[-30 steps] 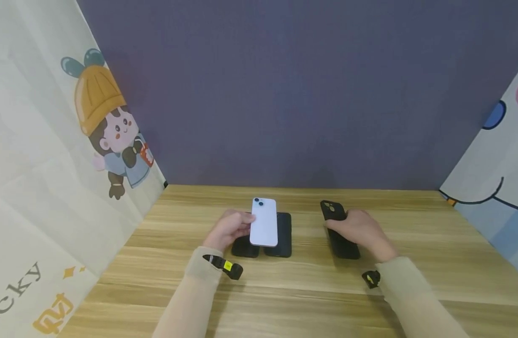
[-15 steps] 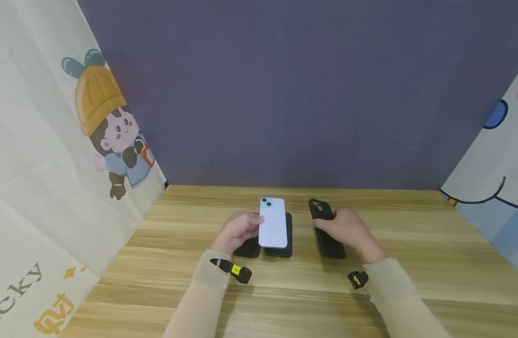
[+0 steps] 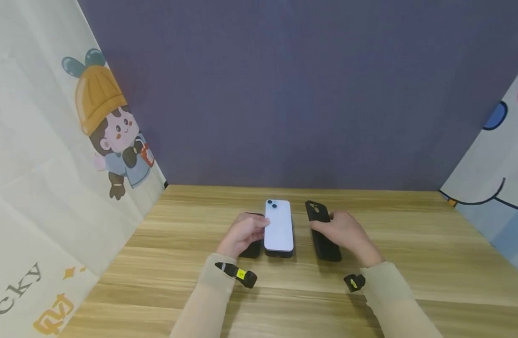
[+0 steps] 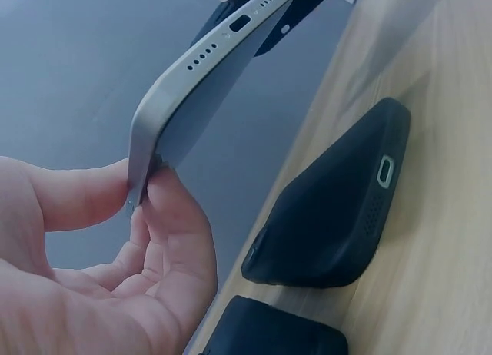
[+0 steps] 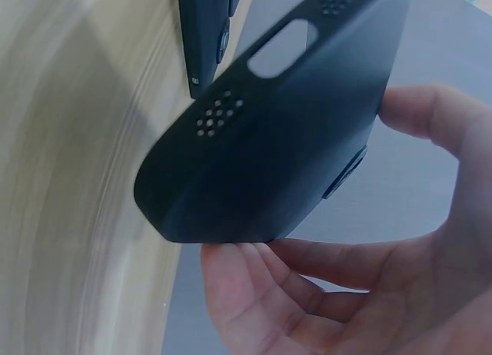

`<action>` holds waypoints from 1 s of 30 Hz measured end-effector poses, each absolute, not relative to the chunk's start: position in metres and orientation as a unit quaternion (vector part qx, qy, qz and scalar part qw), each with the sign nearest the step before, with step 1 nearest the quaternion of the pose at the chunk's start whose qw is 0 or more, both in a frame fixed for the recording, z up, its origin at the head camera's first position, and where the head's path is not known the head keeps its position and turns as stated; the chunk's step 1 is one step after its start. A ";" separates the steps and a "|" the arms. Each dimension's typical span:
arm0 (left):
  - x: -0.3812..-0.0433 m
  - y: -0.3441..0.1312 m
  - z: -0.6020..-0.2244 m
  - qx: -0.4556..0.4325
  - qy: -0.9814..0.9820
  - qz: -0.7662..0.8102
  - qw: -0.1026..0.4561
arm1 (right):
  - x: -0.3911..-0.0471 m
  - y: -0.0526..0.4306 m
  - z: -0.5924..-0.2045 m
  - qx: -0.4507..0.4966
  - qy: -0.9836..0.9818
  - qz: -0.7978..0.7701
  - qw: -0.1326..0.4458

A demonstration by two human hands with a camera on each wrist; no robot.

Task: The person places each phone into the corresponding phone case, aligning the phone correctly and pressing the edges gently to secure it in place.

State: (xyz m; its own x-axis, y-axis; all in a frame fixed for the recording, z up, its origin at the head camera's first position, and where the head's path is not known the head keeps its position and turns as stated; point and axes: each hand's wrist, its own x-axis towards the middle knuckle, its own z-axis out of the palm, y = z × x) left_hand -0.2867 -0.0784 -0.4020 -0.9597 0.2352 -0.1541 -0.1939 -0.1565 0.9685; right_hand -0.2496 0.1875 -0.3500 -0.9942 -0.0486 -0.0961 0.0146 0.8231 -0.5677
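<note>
My left hand [image 3: 244,233] pinches a pale phone [image 3: 278,227] by its left edge, thumb on top and fingers beneath. Its camera side faces up, and the left wrist view shows air between it and the black-cased phone [image 4: 338,194] on the table. A second black-cased phone [image 3: 252,250] lies to the left of that one, partly behind my hand. To the right, my right hand [image 3: 347,234] grips a black phone case [image 3: 326,244] by its side edges. In the right wrist view the case tilts above the table, its port cutout letting light through.
The wood-grain table [image 3: 191,202] ends at a dark blue-grey panel [image 3: 293,94] at the back. Printed cloths stand at both sides, with a cartoon figure [image 3: 111,126] on the left one. Each wrist wears a small black camera strap.
My left hand has carried the pale phone rightward, from between the two black-cased phones to over the right one. My right hand has brought the black case leftward, closer to the phone.
</note>
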 end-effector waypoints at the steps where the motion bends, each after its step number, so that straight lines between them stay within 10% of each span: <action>1: -0.287 -0.078 -0.402 0.019 0.635 0.760 0.139 | -0.249 0.187 -0.349 -0.008 0.953 -0.297 0.051; 30: -0.278 -0.066 -0.398 0.046 0.651 0.740 0.159 | -0.248 0.178 -0.349 -0.018 0.938 -0.340 0.059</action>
State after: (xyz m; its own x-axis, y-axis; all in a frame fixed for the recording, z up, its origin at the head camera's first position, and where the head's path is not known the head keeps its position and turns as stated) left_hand -0.2783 -0.0655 -0.3985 -0.9455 0.2948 -0.1386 -0.1750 -0.1009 0.9794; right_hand -0.2484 0.1776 -0.3487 -0.9924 -0.0740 -0.0987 0.0065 0.7678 -0.6407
